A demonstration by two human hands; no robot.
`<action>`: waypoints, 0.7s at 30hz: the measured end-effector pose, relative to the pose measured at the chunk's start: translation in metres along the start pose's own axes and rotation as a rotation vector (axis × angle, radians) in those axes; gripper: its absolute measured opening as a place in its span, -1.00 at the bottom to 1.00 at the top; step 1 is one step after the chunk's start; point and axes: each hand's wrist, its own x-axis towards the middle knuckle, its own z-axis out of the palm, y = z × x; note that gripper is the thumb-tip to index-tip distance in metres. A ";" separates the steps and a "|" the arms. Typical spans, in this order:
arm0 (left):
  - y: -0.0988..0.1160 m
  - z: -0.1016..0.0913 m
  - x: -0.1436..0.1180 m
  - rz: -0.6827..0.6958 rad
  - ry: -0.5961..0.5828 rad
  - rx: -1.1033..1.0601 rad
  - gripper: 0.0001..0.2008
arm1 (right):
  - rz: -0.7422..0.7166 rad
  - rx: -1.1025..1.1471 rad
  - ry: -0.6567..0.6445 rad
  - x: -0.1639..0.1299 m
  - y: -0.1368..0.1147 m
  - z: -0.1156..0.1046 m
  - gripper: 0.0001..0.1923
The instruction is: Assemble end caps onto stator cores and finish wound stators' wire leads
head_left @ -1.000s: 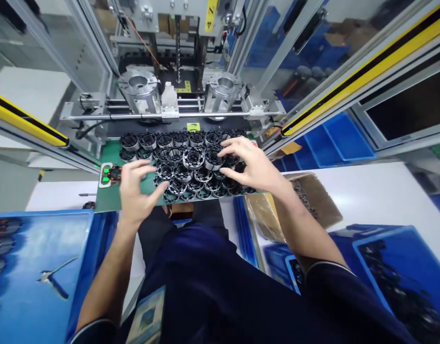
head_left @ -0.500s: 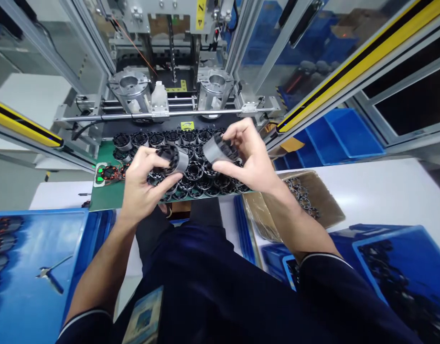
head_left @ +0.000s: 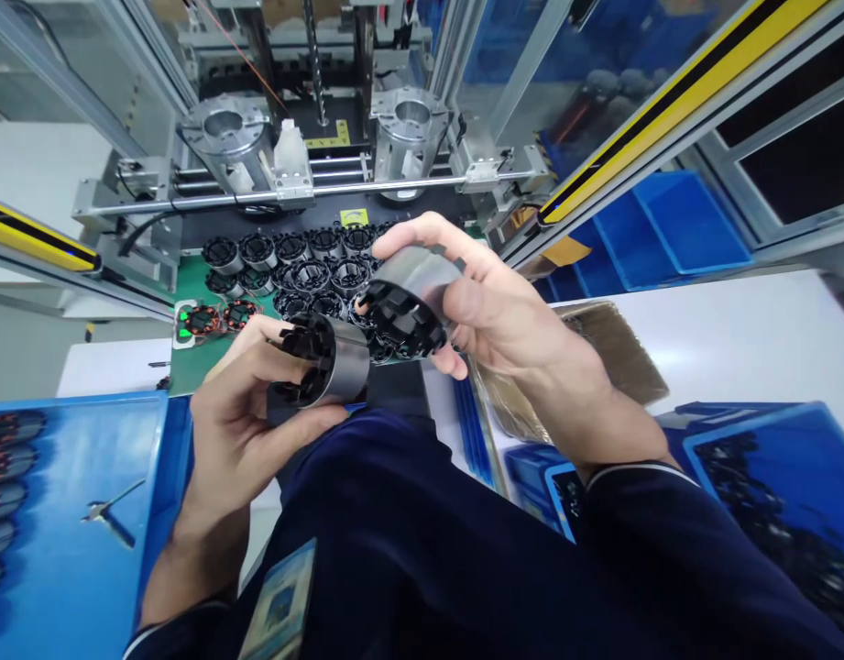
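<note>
Currently, my left hand [head_left: 239, 417] is half closed on one metal ring [head_left: 351, 362], fingers inside, thumb outside; my right hand [head_left: 510, 312] curls round a second ring [head_left: 422, 272]. Both are held near the green board [head_left: 191, 365]. Two orange-wound coils [head_left: 202, 320] lie at the board's left end, and two metal cylinders [head_left: 233, 148] stand beyond it. Its other rings [head_left: 257, 249] are partly hidden, so uncountable.

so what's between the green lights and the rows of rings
In the head view, two orange-and-black wound parts lie side by side between the green lights and the rings, near the left hand.
</note>
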 end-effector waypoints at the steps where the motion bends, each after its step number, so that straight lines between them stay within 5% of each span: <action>1: -0.001 0.000 -0.001 0.007 -0.007 -0.041 -0.70 | 0.010 0.030 -0.026 0.001 0.000 0.001 -0.22; 11: -0.015 -0.006 -0.010 -0.093 0.042 -0.120 -0.69 | 0.108 0.082 -0.077 0.004 -0.005 -0.002 0.00; 16: -0.021 -0.001 -0.009 -0.118 0.124 -0.103 -0.75 | 0.158 0.142 -0.069 0.008 -0.002 -0.005 -0.06; 21: -0.026 -0.013 -0.009 -0.217 0.205 -0.030 -0.78 | 0.081 -0.088 0.013 0.042 -0.009 -0.045 -0.20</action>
